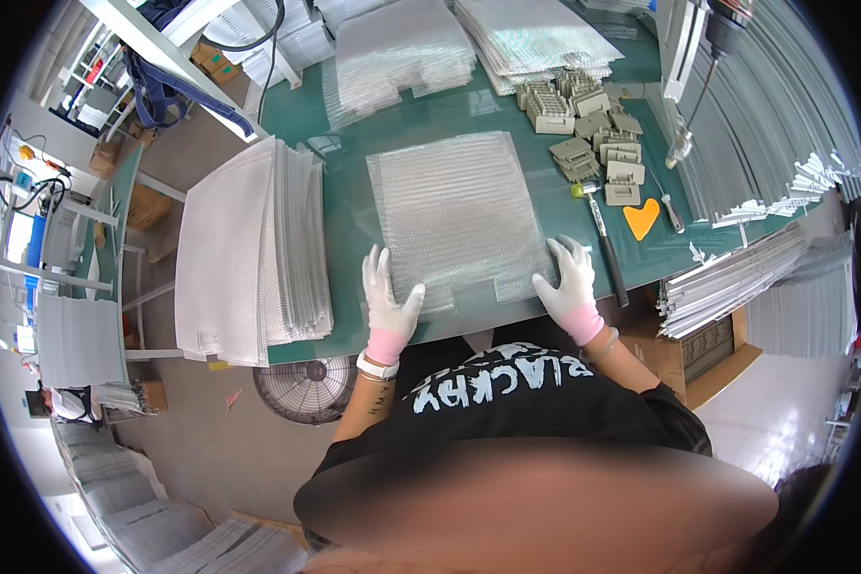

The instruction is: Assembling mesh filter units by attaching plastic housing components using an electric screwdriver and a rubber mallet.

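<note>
A sheet of clear bubble wrap [454, 215] lies flat on the green table [354, 220] in front of me. My left hand [387, 297], in a white glove with a pink cuff, rests flat on the sheet's near left corner. At the near right corner, my right hand [569, 282], gloved the same way, presses down with fingers spread. Neither hand grips anything.
A thick stack of white mesh sheets [249, 253] sits at the table's left. More bubble wrap piles [402, 48] lie at the back. Beige plastic parts [593, 124], an orange heart-shaped piece [641, 218] and a black-handled tool [605, 249] lie at right. A floor fan [306, 387] stands below.
</note>
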Motion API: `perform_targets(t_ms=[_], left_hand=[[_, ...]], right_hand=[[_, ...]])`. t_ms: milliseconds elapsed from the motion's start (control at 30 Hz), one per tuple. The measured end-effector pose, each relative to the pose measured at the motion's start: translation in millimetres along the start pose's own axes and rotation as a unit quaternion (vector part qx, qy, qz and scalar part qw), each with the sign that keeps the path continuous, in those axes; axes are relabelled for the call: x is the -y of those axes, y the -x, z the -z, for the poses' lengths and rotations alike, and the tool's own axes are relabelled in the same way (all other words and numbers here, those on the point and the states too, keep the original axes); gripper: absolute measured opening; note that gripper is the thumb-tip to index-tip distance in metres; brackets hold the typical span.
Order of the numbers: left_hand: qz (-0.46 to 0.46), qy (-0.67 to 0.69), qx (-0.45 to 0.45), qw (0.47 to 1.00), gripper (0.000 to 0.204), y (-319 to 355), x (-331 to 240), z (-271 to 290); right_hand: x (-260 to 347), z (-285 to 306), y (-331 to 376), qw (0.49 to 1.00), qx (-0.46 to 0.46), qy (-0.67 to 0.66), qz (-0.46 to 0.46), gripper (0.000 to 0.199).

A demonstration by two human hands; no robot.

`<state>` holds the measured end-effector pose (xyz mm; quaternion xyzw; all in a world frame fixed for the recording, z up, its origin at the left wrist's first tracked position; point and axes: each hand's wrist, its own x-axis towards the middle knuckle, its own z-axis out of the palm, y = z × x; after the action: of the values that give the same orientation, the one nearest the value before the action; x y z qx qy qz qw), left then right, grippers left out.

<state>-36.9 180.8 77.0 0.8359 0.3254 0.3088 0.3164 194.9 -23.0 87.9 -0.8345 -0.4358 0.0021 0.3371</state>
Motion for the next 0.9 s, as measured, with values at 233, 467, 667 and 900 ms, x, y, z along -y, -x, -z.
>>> perform_targets(t_ms=[233,467,667,900], left_hand=[[0.168,0.416,-0.024,0.894,0.075,7.4,19.7,-10.0],[0.039,0.306,0.009,0.951,0.077,3.5,-2.0,5.7],[0.142,0.395,0.009,0.908,0.079,10.1,-15.0,5.8],[0.159,0.385,0.001,0.909,0.061,13.8,8.5,4.5]], right_hand=[[3.4,5.8,-11.8,0.795,-0.048,-0.597,-0.097,0.077],[-20.8,21.7,-19.3,0.841,0.035,-0.539,-0.029,0.086],[-12.4,44.2,-29.0,0.729,0.149,-0.667,-0.033,0.073],[-1.3,55.3,-35.8,0.798,0.161,-0.573,-0.089,0.053]])
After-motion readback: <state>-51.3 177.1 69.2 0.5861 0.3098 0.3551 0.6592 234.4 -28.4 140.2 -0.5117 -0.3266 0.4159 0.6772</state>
